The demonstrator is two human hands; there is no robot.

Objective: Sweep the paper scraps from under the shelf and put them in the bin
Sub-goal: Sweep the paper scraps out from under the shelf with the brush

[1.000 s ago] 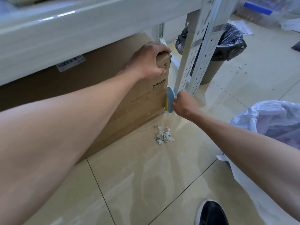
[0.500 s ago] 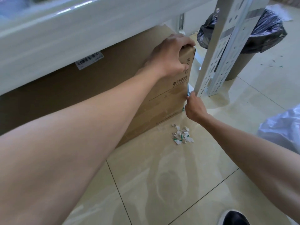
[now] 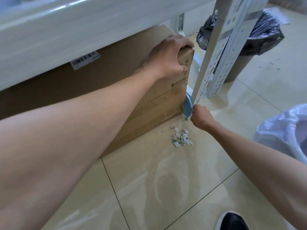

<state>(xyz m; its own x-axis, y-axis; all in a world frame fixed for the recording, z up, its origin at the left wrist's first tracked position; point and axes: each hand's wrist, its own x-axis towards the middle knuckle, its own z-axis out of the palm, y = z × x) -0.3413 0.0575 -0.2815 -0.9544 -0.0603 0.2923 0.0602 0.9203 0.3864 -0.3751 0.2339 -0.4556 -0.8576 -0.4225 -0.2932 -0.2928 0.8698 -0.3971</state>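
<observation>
Cardboard fills the left of the view: a large box (image 3: pixel 103 90) sits under the white shelf (image 3: pixel 83 27), and the left hand (image 3: pixel 167 57) grips its upper right corner, fingers curled over the top edge and thumb on the printed face. Just right of those fingers, down in the narrow gap between the box and the perforated shelf post (image 3: pixel 216 60), stands a small blue brush (image 3: pixel 187 107). The right hand (image 3: pixel 201 117) is closed around its near end, fingers pinched narrow on it. Below and slightly left of that hand, the paper scraps (image 3: pixel 181 137) lie in a loose pile on the tiled floor (image 3: pixel 166 180), white with green flecks, near the foot of the box. They look feather-light and limp, likely to scatter under a fast stroke, so short, gentle sweeps suit them; picking them up would call for scooping or pinching the whole cluster. Farther right, beyond the post, stands the bin (image 3: pixel 249 39) with its black liner, well apart from the pile.
</observation>
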